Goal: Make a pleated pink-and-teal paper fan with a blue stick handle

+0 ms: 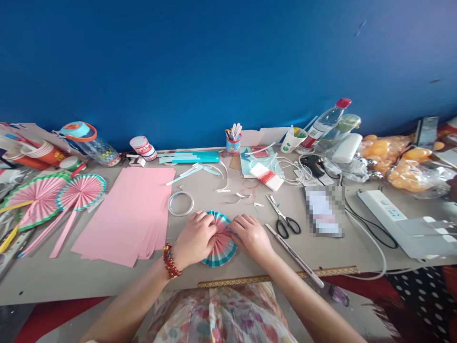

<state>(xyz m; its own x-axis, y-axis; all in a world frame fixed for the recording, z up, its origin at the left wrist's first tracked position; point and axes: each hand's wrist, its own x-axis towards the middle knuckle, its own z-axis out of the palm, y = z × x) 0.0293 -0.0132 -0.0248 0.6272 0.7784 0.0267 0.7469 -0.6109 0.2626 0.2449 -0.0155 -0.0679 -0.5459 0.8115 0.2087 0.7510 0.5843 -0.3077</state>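
A round pleated paper fan (220, 252), pink with a blue-and-white striped rim, lies on the table before me. My left hand (198, 238) rests on its left side, fingers curled in over the pleats near the centre. From the right, my right hand (250, 236) closes its fingers on the pleats by the middle. Both hands hide part of the fan, and the fingertips are only partly seen. Right of my right hand lie black-handled scissors (285, 226) and a slim pale cutter (296, 257). A roll of clear tape (180, 204) sits beyond my left hand.
Pink paper sheets (124, 214) lie at left, beside two finished fans (81, 190). Along the blue wall stand a pen holder (233, 144), a paper cup (293, 140) and a bottle (324, 124). At right are a phone (324, 212) and a power strip (392, 212) with cables.
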